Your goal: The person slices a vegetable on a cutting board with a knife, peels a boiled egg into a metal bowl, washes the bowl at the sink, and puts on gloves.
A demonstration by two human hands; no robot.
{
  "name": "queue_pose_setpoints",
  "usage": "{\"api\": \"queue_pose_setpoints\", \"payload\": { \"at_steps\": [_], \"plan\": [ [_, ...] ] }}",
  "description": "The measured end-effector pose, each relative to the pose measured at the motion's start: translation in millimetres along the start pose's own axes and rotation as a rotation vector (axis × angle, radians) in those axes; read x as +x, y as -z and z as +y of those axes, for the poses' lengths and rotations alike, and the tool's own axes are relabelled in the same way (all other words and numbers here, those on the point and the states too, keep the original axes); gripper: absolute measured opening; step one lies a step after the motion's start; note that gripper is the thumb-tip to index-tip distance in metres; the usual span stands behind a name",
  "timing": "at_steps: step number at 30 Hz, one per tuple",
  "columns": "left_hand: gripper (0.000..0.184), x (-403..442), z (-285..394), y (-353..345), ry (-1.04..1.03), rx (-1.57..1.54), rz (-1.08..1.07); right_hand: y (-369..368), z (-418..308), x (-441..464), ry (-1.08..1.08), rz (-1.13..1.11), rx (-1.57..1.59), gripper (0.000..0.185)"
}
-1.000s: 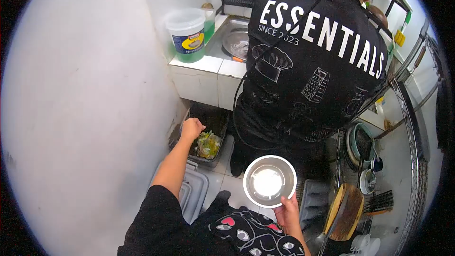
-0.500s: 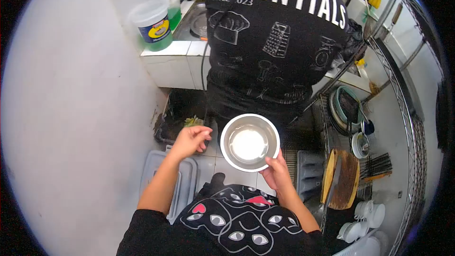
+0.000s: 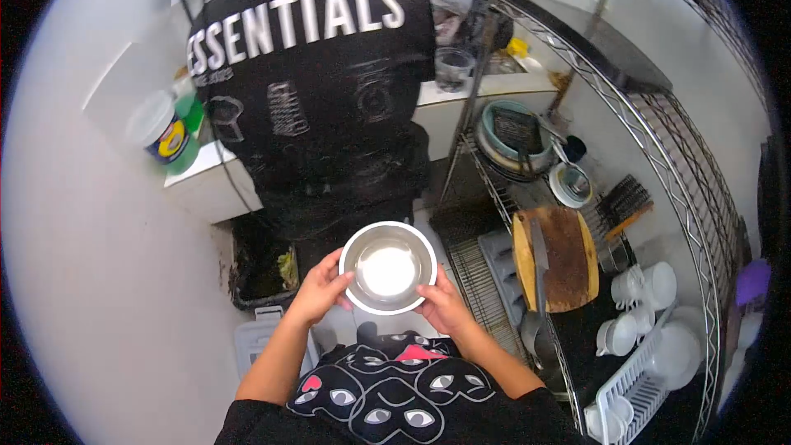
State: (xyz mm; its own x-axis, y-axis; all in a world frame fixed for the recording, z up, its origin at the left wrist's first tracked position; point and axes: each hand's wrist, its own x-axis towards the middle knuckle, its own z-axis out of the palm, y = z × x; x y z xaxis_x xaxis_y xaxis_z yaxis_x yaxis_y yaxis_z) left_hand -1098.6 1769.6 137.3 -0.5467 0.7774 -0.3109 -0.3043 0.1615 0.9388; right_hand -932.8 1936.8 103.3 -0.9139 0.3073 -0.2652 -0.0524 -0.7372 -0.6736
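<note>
A round metal bowl (image 3: 388,268) with a shiny, bare-looking inside is held upright in front of my body. My left hand (image 3: 323,287) grips its left rim, thumb on top and fingers beneath. On the right side, my right hand (image 3: 442,300) pinches the rim in the same way. Below and to the left, a dark bin (image 3: 255,268) stands on the floor with some yellow-green scraps (image 3: 287,269) in it.
A person in a black shirt (image 3: 313,107) stands just ahead, back turned. At left, a lidded tub (image 3: 169,136) sits on a tiled ledge. A wire rack at right holds a cutting board (image 3: 564,259), a knife (image 3: 539,259), stacked basins, white cups (image 3: 618,334) and a dish rack (image 3: 638,391).
My left hand has moved from over the bin to the bowl and taken hold of its rim. The view has swung right, showing more of the rack.
</note>
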Motion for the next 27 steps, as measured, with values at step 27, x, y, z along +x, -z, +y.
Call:
{"api": "queue_pose_setpoints", "payload": {
  "at_steps": [27],
  "plan": [
    [0.057, 36, -2, -153, 0.119, 0.077, -0.241, 96, -50, -98, 0.149, 0.193, 0.132, 0.067]
  ]
}}
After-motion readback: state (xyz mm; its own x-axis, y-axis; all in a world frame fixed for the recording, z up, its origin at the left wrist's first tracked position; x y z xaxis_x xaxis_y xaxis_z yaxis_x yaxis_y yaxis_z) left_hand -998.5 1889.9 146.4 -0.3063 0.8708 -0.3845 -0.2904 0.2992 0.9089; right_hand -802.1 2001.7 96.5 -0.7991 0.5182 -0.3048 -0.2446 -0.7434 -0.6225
